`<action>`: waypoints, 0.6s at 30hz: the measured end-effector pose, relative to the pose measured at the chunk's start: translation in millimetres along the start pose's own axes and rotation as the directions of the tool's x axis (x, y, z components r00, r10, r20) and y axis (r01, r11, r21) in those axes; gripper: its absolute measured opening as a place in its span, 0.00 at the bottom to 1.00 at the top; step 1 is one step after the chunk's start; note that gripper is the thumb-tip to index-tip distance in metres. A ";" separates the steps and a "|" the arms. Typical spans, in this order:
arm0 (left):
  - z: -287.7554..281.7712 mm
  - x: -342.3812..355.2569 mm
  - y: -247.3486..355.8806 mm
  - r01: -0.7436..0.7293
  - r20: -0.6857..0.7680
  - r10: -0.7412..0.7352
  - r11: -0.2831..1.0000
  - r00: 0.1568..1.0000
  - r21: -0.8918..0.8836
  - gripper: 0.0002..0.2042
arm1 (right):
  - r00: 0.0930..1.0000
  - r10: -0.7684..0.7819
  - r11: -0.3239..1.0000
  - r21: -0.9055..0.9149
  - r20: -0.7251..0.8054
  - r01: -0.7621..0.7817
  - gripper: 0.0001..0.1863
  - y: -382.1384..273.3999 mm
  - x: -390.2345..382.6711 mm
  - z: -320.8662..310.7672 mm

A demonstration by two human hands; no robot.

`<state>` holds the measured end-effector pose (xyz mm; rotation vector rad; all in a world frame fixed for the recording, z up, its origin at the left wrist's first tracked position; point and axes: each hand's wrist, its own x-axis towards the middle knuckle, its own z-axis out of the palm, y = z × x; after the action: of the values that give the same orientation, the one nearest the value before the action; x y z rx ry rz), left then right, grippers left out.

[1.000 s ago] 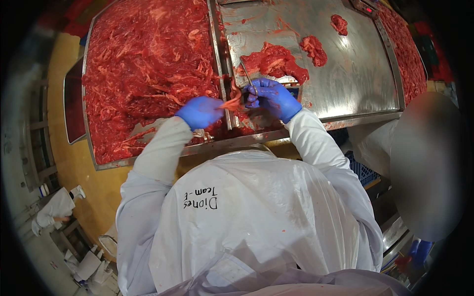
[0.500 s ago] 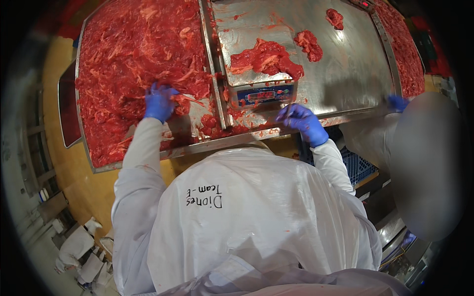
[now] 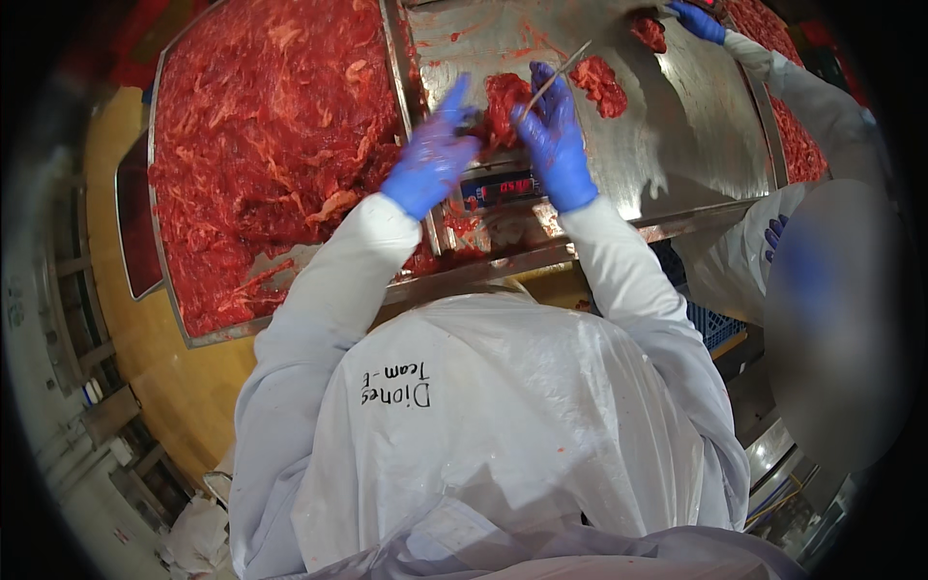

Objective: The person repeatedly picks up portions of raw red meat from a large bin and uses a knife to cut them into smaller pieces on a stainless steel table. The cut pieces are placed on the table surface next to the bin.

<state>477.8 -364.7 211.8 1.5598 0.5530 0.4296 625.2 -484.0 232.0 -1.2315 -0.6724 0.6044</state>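
Note:
My left hand [image 3: 430, 155] in a blue glove is at the left side of the scale, its fingers outstretched and apparently holding nothing. My right hand [image 3: 556, 145], also gloved, grips a thin metal tool [image 3: 572, 56] that slants up to the right. Between both hands a lump of red meat [image 3: 505, 104] rests on the scale's steel platform [image 3: 440, 82]; my fingers are right beside it, though touching is unclear. Below them shows the scale's dark display panel [image 3: 493, 191] with red digits.
A tray of trimmed meat [image 3: 261, 155] fills the left. Smaller meat pieces [image 3: 599, 85] lie on the steel surface [image 3: 706, 135]. At right, a co-worker's gloved hand [image 3: 698, 21] reaches over beside another meat tray [image 3: 793, 135]. A blue crate [image 3: 710, 324] is below.
My left hand has moved from the meat tray up and right onto the scale, and my right hand has risen beside it. The co-worker's arm now stretches across the top right.

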 end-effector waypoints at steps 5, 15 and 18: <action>-59.5 -18.8 -27.3 0.053 -0.333 -0.082 0.994 0.939 -0.096 0.32 | 0.742 -0.039 0.925 -0.257 0.669 0.281 0.47 -10.3 -38.2 57.4; -122.3 -104.5 -77.2 0.048 -0.050 0.007 0.158 0.999 0.986 0.23 | 0.931 -0.046 0.454 -0.838 -0.362 -0.303 0.46 33.2 38.3 -39.3; -152.6 -111.2 -127.4 0.083 -0.067 -0.116 0.141 0.991 0.986 0.08 | 0.952 -0.181 0.708 -0.705 -0.245 -0.047 0.44 22.3 -7.2 -57.4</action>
<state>288.0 -303.5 101.7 2.8232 1.0431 -0.2048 662.0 -520.8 198.3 -1.9645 -0.7106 0.0573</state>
